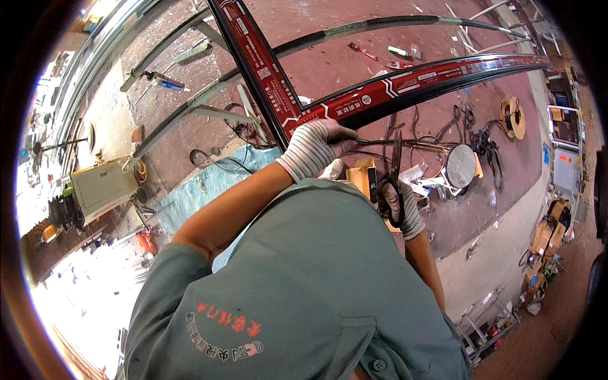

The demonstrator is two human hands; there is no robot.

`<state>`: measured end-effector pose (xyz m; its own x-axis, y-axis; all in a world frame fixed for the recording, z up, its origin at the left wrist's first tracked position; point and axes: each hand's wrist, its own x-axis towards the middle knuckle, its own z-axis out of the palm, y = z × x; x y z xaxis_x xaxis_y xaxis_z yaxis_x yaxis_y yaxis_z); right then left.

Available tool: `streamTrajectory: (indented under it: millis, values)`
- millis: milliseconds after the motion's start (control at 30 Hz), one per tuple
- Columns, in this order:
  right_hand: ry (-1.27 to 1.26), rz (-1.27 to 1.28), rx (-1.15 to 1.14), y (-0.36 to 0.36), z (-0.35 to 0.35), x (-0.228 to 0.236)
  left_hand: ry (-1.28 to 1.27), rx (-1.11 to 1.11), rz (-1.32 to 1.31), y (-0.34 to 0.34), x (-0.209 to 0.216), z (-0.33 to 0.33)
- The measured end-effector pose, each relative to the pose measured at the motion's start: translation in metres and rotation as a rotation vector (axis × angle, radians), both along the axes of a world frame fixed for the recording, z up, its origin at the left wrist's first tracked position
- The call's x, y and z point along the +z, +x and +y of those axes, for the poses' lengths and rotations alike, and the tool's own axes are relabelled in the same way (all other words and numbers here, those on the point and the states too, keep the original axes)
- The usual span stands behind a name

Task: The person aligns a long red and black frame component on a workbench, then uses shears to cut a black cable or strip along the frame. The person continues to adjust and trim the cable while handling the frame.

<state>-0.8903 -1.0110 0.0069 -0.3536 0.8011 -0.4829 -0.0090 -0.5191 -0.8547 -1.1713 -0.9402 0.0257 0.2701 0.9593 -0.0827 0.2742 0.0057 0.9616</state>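
Note:
My left hand (316,144), in a striped work glove, pinches a thin black strip (373,140) beside the inner corner of a black metal frame. Red printed film (354,109) covers the frame's faces. From my fingers the strip runs off to the right. My right hand (408,209), gloved likewise, grips a pair of scissors (396,155) by the dark handles. Their blades point away from me and cross in front of the strip's line; whether they touch it I cannot tell. My body partly hides an open cardboard box (362,177) near the right hand.
Curved metal rails (304,43) support the frame. A round grey-topped stand (461,166) with scraps is to the right, near a spool (513,118) and tangled black strips (486,149). Left lie a blue cloth (190,199), a sealant tube (166,82) and a metal cabinet (104,188).

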Motion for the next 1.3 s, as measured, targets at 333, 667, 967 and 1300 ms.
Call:
streamTrajectory:
  millis: [333,667,967,1300]
  values:
    - [-0.015,0.008,0.128,0.032,0.024,0.007,-0.097,0.184,-0.232,0.045,-0.018,0.014]
    - [0.059,-0.009,0.118,0.026,0.025,0.008,-0.072,0.124,-0.241,0.037,0.005,0.026]
    - [-0.047,-0.058,0.243,0.006,0.031,0.050,0.009,-0.045,-0.130,-0.015,0.022,0.013]
    - [-0.084,-0.294,0.416,0.018,0.017,0.032,-0.790,0.076,-0.512,-0.032,0.000,-0.007]
